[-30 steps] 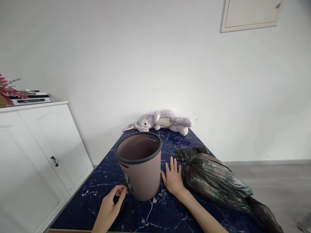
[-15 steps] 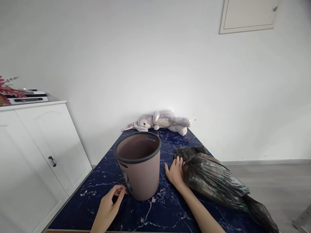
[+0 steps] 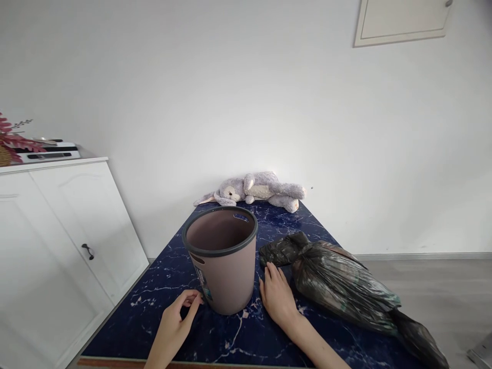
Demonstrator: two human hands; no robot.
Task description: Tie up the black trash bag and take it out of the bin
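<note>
A brownish-mauve waste bin [image 3: 230,284] with a dark grey rim stands upright on the table, its visible inside bare. My left hand [image 3: 177,318] rests by the bin's lower left side, fingers curled and thumb tip close to the index finger; nothing shows between them. Whether the fingertips touch the bin I cannot tell. Between the bin and a filled black garbage bag [image 3: 346,284], my right hand [image 3: 279,297] lies flat with fingers stretched out. Its fingertips are just below the bag's bunched dark end [image 3: 282,248].
A grey plush rabbit [image 3: 257,189] lies at the table's far end against the wall. The table [image 3: 154,302] has a dark blue marbled top. To the left stands a white cabinet [image 3: 96,215] bearing pink flowers [image 3: 17,141]. A wall panel [image 3: 403,20] is at the upper right.
My right hand has drawn back slightly toward me, off the bag's bunched end, which now spreads further left. My left hand and the bin have stayed put; the view has shifted slightly.
</note>
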